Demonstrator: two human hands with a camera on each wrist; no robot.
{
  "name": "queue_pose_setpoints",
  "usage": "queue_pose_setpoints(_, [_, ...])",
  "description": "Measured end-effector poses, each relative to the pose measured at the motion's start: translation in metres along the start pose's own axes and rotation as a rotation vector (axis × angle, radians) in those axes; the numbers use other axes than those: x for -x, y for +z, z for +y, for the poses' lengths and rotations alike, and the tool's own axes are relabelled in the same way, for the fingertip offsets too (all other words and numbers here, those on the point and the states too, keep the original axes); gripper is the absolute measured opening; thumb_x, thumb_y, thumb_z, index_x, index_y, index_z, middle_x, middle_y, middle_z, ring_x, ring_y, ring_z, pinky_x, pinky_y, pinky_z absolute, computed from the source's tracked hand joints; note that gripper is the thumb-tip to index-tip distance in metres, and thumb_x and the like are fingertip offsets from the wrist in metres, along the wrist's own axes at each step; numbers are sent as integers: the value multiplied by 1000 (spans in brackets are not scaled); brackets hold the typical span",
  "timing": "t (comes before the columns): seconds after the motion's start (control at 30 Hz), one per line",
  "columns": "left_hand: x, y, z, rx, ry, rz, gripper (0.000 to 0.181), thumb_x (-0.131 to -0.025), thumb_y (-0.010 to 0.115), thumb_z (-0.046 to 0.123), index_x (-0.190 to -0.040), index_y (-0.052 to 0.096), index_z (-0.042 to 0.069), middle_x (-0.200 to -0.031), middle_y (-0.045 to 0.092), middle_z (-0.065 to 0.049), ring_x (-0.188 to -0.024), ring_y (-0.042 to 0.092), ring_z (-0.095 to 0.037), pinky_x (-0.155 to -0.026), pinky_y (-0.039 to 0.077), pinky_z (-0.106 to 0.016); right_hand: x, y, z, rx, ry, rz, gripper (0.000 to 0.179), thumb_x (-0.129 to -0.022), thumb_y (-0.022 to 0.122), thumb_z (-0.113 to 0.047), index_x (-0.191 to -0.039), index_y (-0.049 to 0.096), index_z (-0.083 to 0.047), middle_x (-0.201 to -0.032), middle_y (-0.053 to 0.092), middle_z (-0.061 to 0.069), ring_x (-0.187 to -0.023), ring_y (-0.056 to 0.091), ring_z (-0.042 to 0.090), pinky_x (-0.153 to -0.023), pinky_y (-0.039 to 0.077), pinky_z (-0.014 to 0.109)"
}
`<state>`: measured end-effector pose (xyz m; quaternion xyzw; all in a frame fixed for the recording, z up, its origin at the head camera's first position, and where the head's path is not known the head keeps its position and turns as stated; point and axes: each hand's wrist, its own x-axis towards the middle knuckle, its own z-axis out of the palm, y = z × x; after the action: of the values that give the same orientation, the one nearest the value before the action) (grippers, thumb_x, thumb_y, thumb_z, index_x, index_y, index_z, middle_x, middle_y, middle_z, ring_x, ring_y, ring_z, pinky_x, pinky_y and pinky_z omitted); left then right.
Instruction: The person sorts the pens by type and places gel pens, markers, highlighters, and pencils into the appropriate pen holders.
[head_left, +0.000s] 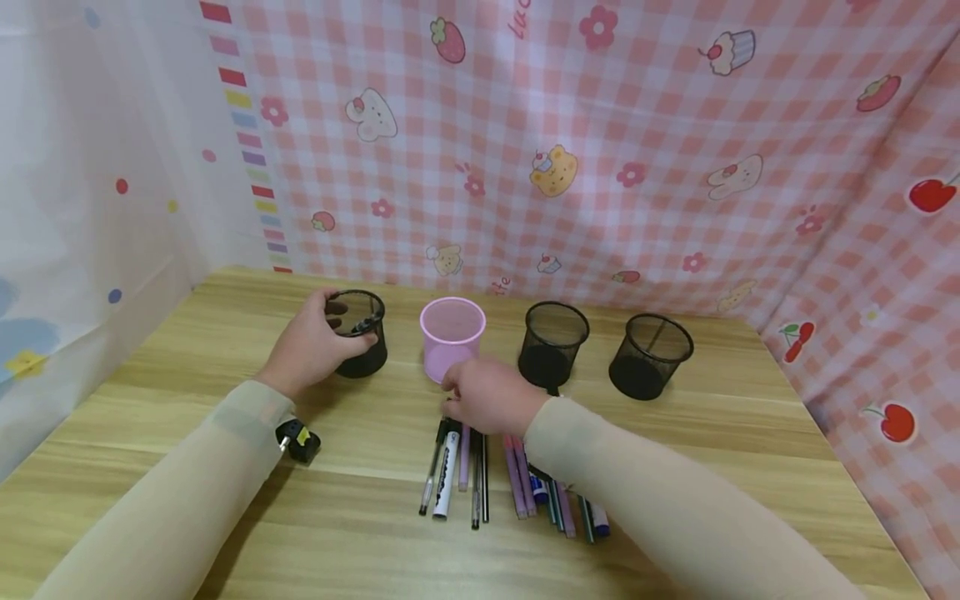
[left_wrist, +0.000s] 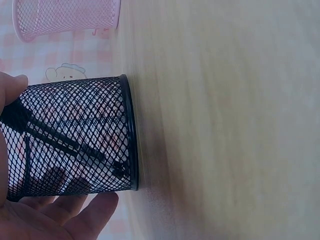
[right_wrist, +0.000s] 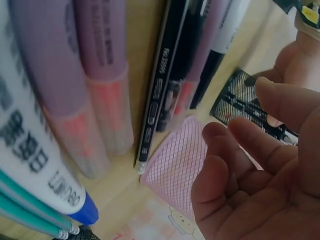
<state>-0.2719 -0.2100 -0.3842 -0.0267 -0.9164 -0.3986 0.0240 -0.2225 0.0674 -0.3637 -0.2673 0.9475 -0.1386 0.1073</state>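
Note:
My left hand [head_left: 311, 343] grips the leftmost black mesh pen cup [head_left: 365, 360], thumb on the near side and fingers behind. Through its mesh, dark pens [left_wrist: 65, 140] show leaning inside. My right hand [head_left: 497, 396] is over the tabletop just before the pink mesh cup [head_left: 452, 343], its fingers loosely bent and nothing between them in the right wrist view. Below it lie a white marker [head_left: 447, 479], black pens [head_left: 476, 492] and a purple pen [head_left: 464, 458]. More purple highlighters [head_left: 519, 483] and green pencils [head_left: 554, 504] are partly hidden under the right forearm.
Two more black mesh cups stand in the row to the right, one beside the pink cup [head_left: 543, 364] and one at the far right [head_left: 639, 375]. Behind the wooden table [head_left: 360, 533] hangs a pink checked cloth [head_left: 487, 125]. A small black camera [head_left: 300, 440] sits at the left wrist.

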Motion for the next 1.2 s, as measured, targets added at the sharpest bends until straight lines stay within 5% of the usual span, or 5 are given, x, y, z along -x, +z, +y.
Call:
queue_pose_setpoints(0.3, [2, 0, 2, 11, 6, -1, 106, -89, 81, 47, -164, 20, 2, -158, 48, -22, -145, 48, -44, -117, 42, -62, -3, 9, -9, 54, 67, -48, 47, -96, 77, -40, -132, 71, -11, -123, 77, 4, -112, 71, 22, -104, 56, 42])
queue_pose_setpoints(0.7, [2, -1, 2, 12, 7, -5, 106, -89, 81, 47, -164, 20, 2, -158, 48, -22, -145, 48, -44, -117, 42, -62, -5, 14, -13, 96, 32, -40, 49, -93, 81, -39, -129, 71, -8, -118, 77, 5, -111, 72, 22, -105, 56, 40])
queue_pose_setpoints(0.93, [2, -1, 1, 14, 6, -5, 107, -88, 81, 49, -164, 20, 2, -157, 48, -22, -145, 48, -44, -117, 42, -61, -7, 17, -16, 132, 25, -40, 47, -93, 80, -42, -125, 73, -9, -108, 77, 2, -95, 69, 16, -98, 59, 37])
queue_pose_setpoints(1.2, [1, 0, -2, 9, 10, 2, 108, -88, 81, 49, -163, 21, 2, -157, 48, -22, -145, 48, -44, -116, 42, -61, -9, 17, -17, 141, 11, -49, 31, -91, 82, -42, -88, 66, -16, -74, 61, -6, -70, 58, 11, -71, 54, 29])
